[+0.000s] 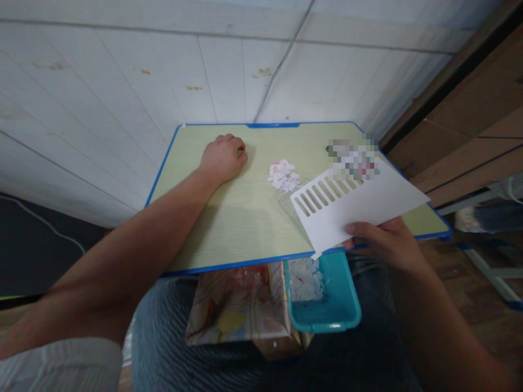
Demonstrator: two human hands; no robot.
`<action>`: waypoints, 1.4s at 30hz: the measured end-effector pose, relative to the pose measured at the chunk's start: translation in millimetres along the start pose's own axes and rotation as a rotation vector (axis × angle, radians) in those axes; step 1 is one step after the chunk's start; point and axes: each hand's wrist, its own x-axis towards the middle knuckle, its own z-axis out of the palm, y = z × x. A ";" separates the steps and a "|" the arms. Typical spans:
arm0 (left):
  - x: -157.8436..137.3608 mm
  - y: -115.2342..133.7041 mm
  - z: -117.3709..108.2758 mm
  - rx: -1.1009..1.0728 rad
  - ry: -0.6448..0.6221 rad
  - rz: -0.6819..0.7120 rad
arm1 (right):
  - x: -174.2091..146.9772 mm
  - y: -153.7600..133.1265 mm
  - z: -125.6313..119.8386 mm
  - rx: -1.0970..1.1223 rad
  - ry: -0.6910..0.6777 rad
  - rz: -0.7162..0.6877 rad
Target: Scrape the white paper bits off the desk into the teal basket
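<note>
While my right hand (378, 238) grips the card (368, 202) by its near edge over the table (229, 223), my left hand (223, 158) lies curled, and I cannot tell if it holds anything; swinging the card left could scatter the scraps (283, 176) just beside it.

White sheet (379, 198) blurry at its far edge, teal bin (344, 283) partly hidden under the table (229, 223)
</note>
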 end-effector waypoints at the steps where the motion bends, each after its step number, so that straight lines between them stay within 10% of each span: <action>1: 0.1 -0.6 0.5 0.002 0.005 0.006 | 0.2 -0.1 0.7 0.002 0.007 0.002; 13: -15.0 19.8 -21.8 0.237 -0.067 0.001 | 12.1 8.3 2.3 0.042 -0.057 0.037; 27: -129.2 44.0 -64.8 0.188 -0.111 -0.316 | 50.8 5.3 28.4 0.175 0.279 0.008; 42: -137.0 41.7 -54.5 0.124 -0.008 -0.310 | 114.9 23.8 70.1 0.115 0.451 -0.047</action>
